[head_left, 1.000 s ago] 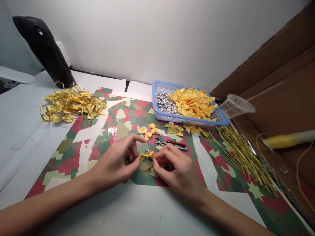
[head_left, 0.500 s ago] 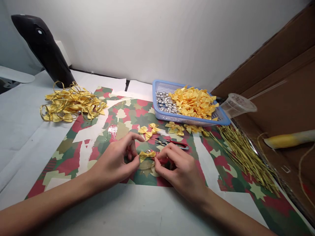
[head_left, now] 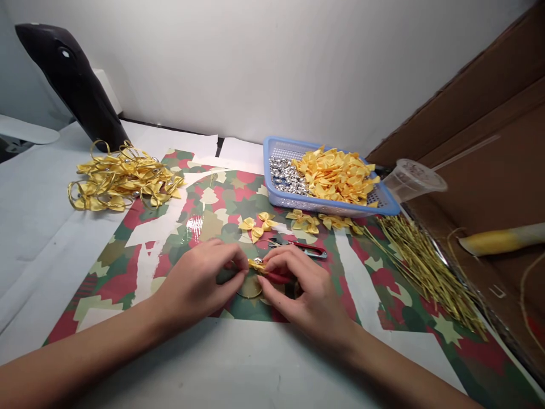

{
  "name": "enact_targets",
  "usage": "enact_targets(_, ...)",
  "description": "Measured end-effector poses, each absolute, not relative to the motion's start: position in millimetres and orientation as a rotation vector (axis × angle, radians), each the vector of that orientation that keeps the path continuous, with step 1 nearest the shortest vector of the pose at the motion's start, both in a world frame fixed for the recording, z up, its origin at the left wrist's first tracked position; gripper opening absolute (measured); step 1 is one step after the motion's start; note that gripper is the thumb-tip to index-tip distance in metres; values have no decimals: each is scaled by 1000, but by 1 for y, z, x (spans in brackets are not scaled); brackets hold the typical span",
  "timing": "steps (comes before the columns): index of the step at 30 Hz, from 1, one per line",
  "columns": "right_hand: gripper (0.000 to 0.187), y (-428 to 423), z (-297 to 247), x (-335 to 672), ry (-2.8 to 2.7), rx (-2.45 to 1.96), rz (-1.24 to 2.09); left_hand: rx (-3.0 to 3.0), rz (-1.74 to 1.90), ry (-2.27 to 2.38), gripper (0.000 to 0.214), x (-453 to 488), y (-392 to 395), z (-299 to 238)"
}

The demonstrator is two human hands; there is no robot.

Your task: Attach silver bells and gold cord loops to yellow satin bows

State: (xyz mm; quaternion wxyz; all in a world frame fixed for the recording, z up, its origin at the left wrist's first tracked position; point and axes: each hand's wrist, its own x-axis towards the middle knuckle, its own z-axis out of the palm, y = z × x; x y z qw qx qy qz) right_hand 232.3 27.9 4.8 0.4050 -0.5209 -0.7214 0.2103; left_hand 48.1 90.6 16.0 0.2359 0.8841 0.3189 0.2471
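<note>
Between my fingertips is a small yellow ribbon bow (head_left: 255, 266) with a silver bell (head_left: 258, 260) at its top and a thin gold loop (head_left: 249, 293) hanging below. My left hand (head_left: 208, 275) pinches the bow's left side between thumb and forefinger. From the right, my right hand (head_left: 300, 284) closes on the other side, its fingertips hiding part of the bow. Just beyond the hands lie red-handled thread snips (head_left: 313, 250) and a few loose yellow bows (head_left: 257, 225).
A blue basket (head_left: 332, 209) holds silver bells and yellow bows. Gold cords (head_left: 430, 270) lie in a bundle at right, near a clear plastic cup (head_left: 411, 182) and cardboard (head_left: 481, 147). Finished-looking looped bows (head_left: 125, 179) are heaped at left beside a black upright object (head_left: 80, 91).
Both hands have drawn closer together around the bow. The right fingers have shifted left and now cover more of it, and the bow looks turned and bunched.
</note>
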Motion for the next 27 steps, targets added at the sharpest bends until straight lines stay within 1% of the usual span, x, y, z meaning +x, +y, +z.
enact_targets(4, 9, 28, 5, 232, -1828, -1339, 538, 2486, 726, 873, 7, 49, 91, 16)
enact_targets(7, 8, 28, 4, 232, -1837, -1373, 535, 2521, 751, 864, 18, 49, 90, 16)
enact_targets(8, 8, 27, 4, 232, -1839, -1377, 531, 2525, 739, 856, 18, 49, 89, 16)
enact_targets(11, 9, 27, 2, 232, -1846, -1367, 523, 2524, 696, 840, 7, 50, 90, 16)
enact_targets(12, 9, 28, 2, 232, -1846, -1361, 522, 2523, 690, 838, 6, 51, 90, 16)
enact_targets(27, 9, 29, 0, 229, -1843, -1342, 546, 2529, 660, 850, 13, 52, 93, 13)
